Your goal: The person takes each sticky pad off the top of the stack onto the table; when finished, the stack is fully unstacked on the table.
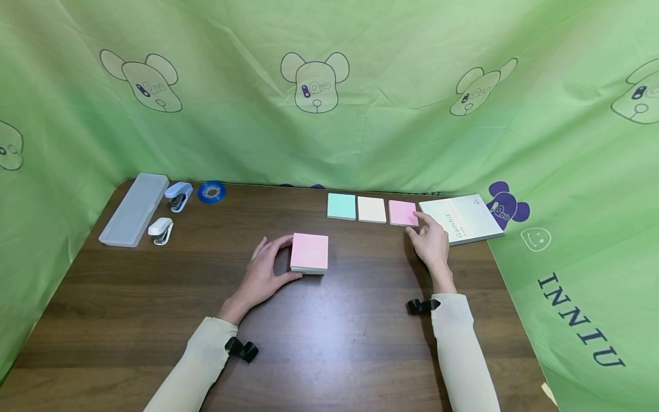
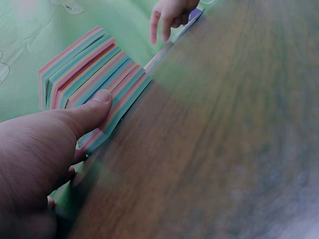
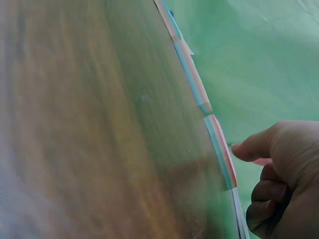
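My left hand point(image 1: 264, 272) grips a thick stack of sticky notes point(image 1: 310, 250) with a pink top. Its thumb lies along the near side and a finger reaches the far left corner. Striped coloured layers of the striped stack point(image 2: 107, 82) show in the left wrist view. Over at the back right, my right hand point(image 1: 431, 240) has its index fingertip at the right edge of a thin pink sticky-note pad point(image 1: 403, 212). The thumb is held apart, just in front of that pad. In the right wrist view, the right hand's other fingers point(image 3: 266, 199) are bent.
A white pad point(image 1: 372, 210) and a mint pad point(image 1: 341, 206) line up left of the thin pink one. Right of it lies a white book point(image 1: 461, 218). On the left are a translucent case point(image 1: 135, 210), two staplers point(image 1: 178, 196) and blue tape point(image 1: 211, 192). Green cloth point(image 1: 329, 149) hangs behind.
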`<act>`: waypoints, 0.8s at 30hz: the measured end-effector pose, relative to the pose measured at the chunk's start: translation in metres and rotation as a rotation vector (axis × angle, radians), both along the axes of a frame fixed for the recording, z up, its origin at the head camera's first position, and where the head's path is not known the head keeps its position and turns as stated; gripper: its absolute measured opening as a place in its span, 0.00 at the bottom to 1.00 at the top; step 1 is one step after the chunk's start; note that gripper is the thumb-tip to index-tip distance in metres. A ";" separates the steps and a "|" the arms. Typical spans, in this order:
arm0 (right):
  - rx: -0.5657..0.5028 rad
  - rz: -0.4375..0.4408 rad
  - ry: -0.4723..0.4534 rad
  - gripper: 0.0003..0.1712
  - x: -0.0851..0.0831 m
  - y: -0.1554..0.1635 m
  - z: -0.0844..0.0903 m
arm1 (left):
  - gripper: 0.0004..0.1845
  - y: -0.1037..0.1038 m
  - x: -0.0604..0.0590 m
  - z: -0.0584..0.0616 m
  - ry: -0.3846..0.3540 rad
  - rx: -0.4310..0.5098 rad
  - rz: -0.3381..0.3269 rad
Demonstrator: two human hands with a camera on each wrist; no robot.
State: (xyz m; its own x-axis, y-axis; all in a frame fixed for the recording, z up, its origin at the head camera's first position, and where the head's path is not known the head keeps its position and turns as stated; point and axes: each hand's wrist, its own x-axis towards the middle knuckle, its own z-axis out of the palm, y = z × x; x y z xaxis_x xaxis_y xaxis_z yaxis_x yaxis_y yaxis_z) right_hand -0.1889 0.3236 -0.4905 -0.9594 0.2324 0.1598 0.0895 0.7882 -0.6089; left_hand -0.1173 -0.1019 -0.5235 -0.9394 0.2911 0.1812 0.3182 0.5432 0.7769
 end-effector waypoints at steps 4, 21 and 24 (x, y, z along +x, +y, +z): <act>-0.033 0.013 0.039 0.27 0.003 -0.005 0.001 | 0.50 0.000 0.000 0.000 0.002 -0.003 0.000; -0.089 0.062 0.120 0.25 0.013 -0.029 0.008 | 0.50 0.000 0.000 -0.001 0.003 -0.008 0.001; -0.091 0.078 0.131 0.25 0.014 -0.034 0.010 | 0.50 0.000 0.000 -0.001 0.001 -0.009 0.002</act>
